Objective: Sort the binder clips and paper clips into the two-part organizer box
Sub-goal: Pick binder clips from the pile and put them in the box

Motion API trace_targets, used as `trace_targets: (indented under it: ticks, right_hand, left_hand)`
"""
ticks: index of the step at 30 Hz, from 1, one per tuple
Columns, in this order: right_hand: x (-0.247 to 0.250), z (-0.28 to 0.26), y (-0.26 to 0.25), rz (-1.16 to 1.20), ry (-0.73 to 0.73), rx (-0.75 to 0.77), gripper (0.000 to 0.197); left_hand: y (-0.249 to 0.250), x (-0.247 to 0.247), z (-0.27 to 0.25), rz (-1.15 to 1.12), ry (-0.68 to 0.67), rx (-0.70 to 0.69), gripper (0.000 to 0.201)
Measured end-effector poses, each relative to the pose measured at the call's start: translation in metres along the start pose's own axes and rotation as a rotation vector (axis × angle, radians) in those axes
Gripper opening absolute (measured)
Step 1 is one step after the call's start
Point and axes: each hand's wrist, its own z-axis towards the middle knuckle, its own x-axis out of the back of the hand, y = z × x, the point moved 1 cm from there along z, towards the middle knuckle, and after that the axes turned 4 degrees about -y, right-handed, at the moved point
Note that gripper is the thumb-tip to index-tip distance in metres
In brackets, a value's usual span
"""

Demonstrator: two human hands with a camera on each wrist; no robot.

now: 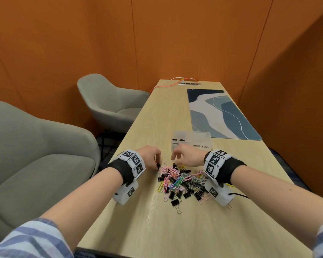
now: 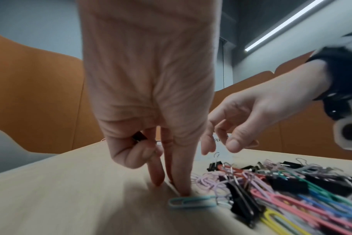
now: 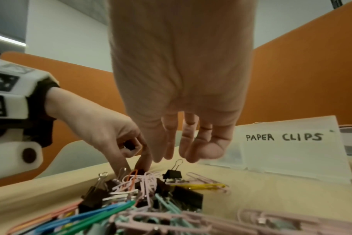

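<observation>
Now the left hand (image 2: 149,101) pinches a small black binder clip (image 2: 139,136) beside the pile of clips (image 1: 183,180). Nearer the organizer box (image 1: 191,141), the right hand (image 3: 183,95) hangs loose, holding nothing.

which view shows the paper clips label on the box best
Right wrist: the paper clips label is close, unobstructed and fully readable. Head view shows the same label small but legible. Left wrist shows only a few letters behind the right hand.
</observation>
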Motion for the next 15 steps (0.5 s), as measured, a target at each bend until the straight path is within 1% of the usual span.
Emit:
trace_targets:
  ticks: [2,4,7,9,12,15]
  right_hand:
    - [-0.001,-0.001,-0.002,-0.038,-0.006,0.038,0.032]
    - [-0.006,0.002,-0.003,-0.113,-0.005,0.042,0.032]
    - [-0.014,0.01,-0.004,-0.166,0.05,0.032,0.019]
    - [-0.014,0.012,-0.003,-0.15,0.059,0.027,0.016]
    - [-0.005,0.005,-0.002,-0.091,0.087,0.024,0.02]
    - [0.01,-0.008,0.001,0.093,0.148,0.008,0.022]
  left_hand:
    - [0.001,-0.001,0.0,0.016,0.017,-0.018,0.031]
    - [0.001,0.0,0.0,0.02,0.029,-0.028,0.031]
    - [-0.002,0.002,-0.002,0.013,0.07,-0.03,0.029]
    - [-0.004,0.005,-0.003,0.004,0.098,-0.019,0.026]
    - [-0.009,0.008,-0.002,-0.022,0.124,-0.027,0.022]
    - [-0.009,0.012,-0.002,-0.033,0.152,-0.039,0.02]
